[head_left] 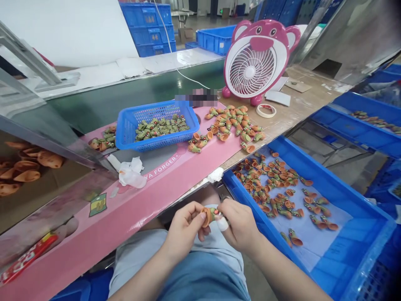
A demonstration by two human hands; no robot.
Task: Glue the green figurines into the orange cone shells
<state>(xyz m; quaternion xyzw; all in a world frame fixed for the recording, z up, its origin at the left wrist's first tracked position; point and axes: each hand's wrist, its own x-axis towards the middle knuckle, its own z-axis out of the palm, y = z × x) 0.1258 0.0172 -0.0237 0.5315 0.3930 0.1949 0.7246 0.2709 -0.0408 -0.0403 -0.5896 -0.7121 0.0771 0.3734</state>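
Both my hands are raised over my lap, pinching a small moulded figure (pixel 209 216) with an orange cup-shaped end and a green body. My left hand (pixel 184 228) grips the orange end, and my right hand (pixel 239 221) holds the green end, with white tape around one finger. To my right, a blue tray (pixel 269 184) holds many similar figures on a pale sheet. More lie loose on the pink surface (pixel 131 200) ahead, in a heap (pixel 230 125) and inside a blue mesh basket (pixel 125 133).
A pink bear-shaped fan (pixel 250 71) and a roll of tape (pixel 266 110) stand on the far bench. Crumpled white plastic (pixel 130 173) lies on the pink surface. A second blue tray (pixel 354 119) sits at the right, with stacked blue crates (pixel 147 29) behind.
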